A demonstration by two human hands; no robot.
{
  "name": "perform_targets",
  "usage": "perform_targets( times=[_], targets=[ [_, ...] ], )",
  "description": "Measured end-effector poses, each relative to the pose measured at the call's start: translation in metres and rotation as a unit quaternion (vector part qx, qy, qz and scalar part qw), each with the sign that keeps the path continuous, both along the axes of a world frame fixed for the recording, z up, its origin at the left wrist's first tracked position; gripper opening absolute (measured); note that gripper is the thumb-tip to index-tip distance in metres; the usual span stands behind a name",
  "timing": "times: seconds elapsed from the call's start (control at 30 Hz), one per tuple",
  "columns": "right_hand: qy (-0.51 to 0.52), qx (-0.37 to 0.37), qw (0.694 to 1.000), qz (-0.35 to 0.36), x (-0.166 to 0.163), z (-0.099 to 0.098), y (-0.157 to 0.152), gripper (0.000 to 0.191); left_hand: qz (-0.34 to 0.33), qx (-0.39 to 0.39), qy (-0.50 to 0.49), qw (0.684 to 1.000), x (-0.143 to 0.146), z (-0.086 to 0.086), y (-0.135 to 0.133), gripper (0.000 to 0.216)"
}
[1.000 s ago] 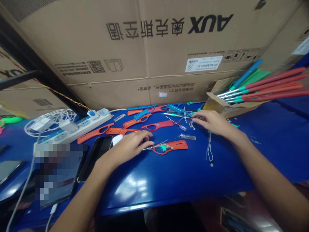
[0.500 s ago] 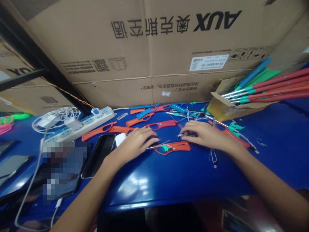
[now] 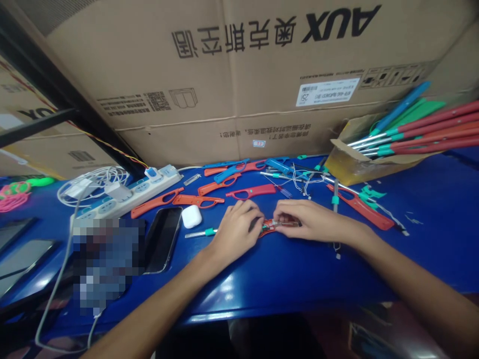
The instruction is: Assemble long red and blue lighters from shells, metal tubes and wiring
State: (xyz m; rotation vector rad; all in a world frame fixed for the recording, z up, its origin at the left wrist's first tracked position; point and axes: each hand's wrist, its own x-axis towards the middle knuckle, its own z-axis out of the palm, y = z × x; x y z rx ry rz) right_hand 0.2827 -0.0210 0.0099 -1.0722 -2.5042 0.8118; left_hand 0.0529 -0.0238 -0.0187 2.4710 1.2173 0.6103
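Orange handle, seemingly one, held by two hands.

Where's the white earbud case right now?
Head view, left of centre on the blue table: the earbud case sits between the phone and the left hand.

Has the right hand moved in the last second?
Yes. The right hand has come away from the wire tangle by the small box, toward the person and left, to the red shell beside the left hand.
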Motion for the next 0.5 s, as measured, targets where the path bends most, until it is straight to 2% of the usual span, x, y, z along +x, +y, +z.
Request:
perform_targets(
  times=[0.17, 0.5],
  targets=[
    [-0.008, 0.012, 1.0, -0.009, -0.0001, -0.0053, 0.0017, 0.009, -0.004, -0.023, -0.053, 0.998, -0.0011, -0.0012, 0.0, 0.015],
    [-0.017, 0.051, 0.998, -0.024, -0.0007, -0.0082, 0.0014, 0.016, -0.022, -0.02, -0.068, 0.997, -0.0028, -0.0035, 0.0002, 0.012]
  ],
)
